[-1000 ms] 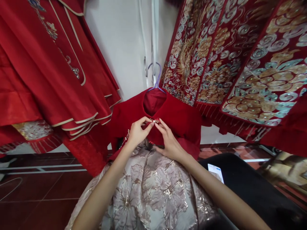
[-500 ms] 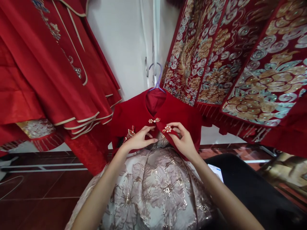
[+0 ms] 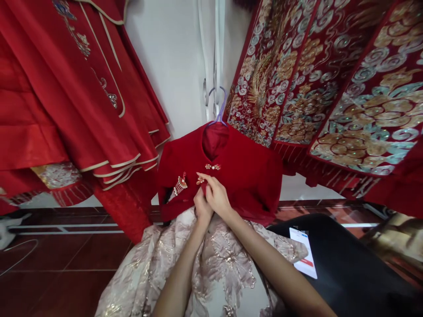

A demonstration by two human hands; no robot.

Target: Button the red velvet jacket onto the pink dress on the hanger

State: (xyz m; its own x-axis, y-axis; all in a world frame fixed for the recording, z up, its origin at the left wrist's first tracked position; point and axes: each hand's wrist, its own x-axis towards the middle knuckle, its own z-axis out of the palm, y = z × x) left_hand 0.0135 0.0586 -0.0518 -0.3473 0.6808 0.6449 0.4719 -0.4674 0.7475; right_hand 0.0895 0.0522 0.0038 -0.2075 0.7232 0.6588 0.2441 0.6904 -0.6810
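Pale wall (image 3: 165, 57) rises behind dark red floor tiles (image 3: 89, 255), with cream-edged red garments (image 3: 99, 110) hanging to your left, embroidered panels (image 3: 360, 101) to your right, and a lit phone (image 3: 306, 259) on the black surface (image 3: 350, 255) beside the floral brocade (image 3: 228, 277). Straight ahead of you, the red jacket (image 3: 246, 167) hangs from a purple hanger (image 3: 220, 115). Your hands meet at its front, the right hand (image 3: 217, 194) pinching cloth by the lower beaded clasp (image 3: 200, 180), the left hand (image 3: 202, 208) curled just beneath, its grip too hidden to tell.
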